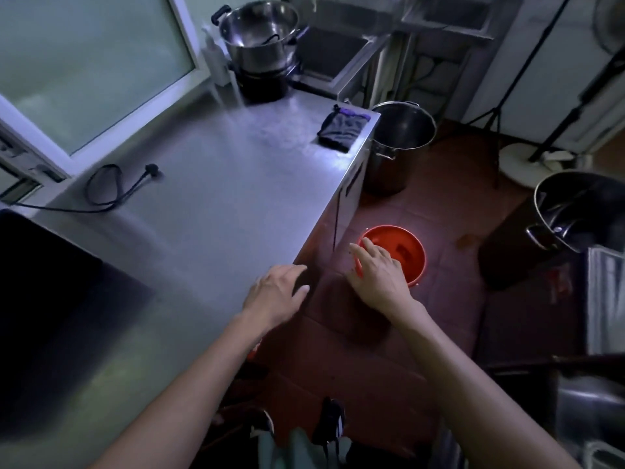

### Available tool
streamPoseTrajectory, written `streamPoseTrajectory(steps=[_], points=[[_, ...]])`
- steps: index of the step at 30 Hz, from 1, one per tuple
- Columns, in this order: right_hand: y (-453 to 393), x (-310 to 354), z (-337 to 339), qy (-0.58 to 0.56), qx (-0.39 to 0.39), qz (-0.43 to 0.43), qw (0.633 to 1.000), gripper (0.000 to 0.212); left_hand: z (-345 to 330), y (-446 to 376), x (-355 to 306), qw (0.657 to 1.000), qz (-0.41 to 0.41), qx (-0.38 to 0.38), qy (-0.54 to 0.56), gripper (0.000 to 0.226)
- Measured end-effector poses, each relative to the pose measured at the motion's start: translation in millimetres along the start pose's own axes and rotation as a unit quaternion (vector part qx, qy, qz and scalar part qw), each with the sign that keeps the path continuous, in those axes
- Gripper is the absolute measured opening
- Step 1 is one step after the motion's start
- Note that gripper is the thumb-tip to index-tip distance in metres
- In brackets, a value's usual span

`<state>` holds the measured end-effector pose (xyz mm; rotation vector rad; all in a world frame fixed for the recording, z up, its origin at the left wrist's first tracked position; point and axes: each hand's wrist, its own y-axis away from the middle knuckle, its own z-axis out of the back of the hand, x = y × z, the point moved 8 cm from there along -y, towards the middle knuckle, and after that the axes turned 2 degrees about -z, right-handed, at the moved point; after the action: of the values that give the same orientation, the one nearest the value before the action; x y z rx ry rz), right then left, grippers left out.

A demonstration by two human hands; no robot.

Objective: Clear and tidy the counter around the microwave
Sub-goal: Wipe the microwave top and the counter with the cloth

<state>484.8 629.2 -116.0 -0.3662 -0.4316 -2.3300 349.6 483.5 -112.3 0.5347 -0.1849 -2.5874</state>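
The steel counter (pixel 209 204) runs from the lower left up to the back. My left hand (pixel 275 292) hovers over its front right edge with relaxed fingers and holds nothing. My right hand (pixel 377 269) hangs past the counter's edge, above the near rim of an orange bucket (pixel 406 252) on the floor; its fingers are spread and empty. A folded dark cloth (pixel 341 128) lies at the counter's far right corner. A black power cord with its plug (pixel 111 187) curls at the counter's left side. The dark corner of an appliance (pixel 44 282) fills the lower left.
A steel pot (pixel 260 32) sits on a black burner (pixel 262 84) at the counter's far end. A tall steel stockpot (pixel 399 143) stands on the red tile floor beside the counter. Another pot (pixel 575 211) rests on a dark stool at right. Tripod legs (pixel 497 123) stand behind.
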Motion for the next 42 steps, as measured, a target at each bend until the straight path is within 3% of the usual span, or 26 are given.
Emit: streamPoseTrajectory(steps=[12,20,30,36,42], points=[[-76,-74,14,0.025,0.041,-0.091,0.995,0.064,-4,-130,-25,0.998,-0.048,0.025,0.037,0.047],[-200,-40,33,0.084,0.056,-0.061,0.993,0.058,25,-228,21,0.995,-0.039,0.021,0.088,0.045],[-308,5,23,0.079,0.115,-0.026,0.990,0.064,51,-284,90,0.990,0.032,0.000,0.139,0.042],[-365,3,19,0.075,0.130,0.010,0.989,0.062,53,-313,113,0.988,0.073,-0.007,0.138,0.041],[-439,-29,32,0.051,0.120,0.046,0.990,0.063,56,-382,90,0.987,0.093,-0.020,0.127,0.041]])
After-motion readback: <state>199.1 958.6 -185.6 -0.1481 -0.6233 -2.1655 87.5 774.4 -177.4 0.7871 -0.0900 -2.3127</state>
